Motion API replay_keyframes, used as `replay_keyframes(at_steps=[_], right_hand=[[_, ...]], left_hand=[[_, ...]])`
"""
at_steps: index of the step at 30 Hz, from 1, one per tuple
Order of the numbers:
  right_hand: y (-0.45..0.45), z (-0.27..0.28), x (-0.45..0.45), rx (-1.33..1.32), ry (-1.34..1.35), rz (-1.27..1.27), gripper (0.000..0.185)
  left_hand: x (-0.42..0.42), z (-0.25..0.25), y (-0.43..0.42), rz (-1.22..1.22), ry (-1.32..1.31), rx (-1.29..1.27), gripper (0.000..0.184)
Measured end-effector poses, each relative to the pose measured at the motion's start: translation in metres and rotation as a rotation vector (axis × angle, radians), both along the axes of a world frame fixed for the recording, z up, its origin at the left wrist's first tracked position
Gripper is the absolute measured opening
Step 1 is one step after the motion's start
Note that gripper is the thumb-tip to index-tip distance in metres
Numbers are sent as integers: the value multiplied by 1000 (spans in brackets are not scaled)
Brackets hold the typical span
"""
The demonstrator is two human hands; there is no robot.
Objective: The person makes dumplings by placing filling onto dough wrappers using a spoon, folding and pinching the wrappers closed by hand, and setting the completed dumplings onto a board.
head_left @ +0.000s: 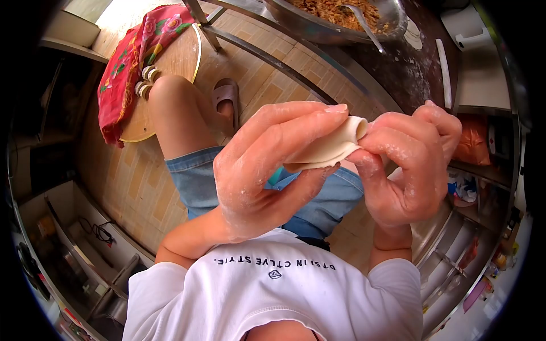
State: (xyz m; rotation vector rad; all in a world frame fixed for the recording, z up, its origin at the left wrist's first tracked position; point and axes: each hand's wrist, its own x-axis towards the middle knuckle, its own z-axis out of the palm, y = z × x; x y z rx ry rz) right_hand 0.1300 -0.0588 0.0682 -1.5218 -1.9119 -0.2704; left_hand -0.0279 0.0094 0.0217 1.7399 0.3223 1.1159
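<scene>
A pale, folded dough wrapper is held up between my two hands, above my lap. My left hand curls round its left side, fingers over the top and thumb beneath. At the wrapper's right end, the thumb and forefinger of my right hand pinch the edge. White flour dusts both hands. What lies inside the wrapper is hidden.
A metal bowl of filling with a spoon stands on the dark floured table. A white stick lies to its right. A red floral cloth drapes a round board at the upper left.
</scene>
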Motion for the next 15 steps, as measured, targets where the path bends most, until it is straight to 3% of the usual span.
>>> replay_keyframes(at_steps=[4,7,15], right_hand=[[7,-10,-3,65,213,9,44],[7,-7,0,50,170,17,48],[1,-1,-3,81,-35,-4,36]], left_hand=[[-1,1,-3,-2,-15,-82,37],[-3,3,-1,-30,-32,-60,36],[-7,6,0,-68,37,-53,36]])
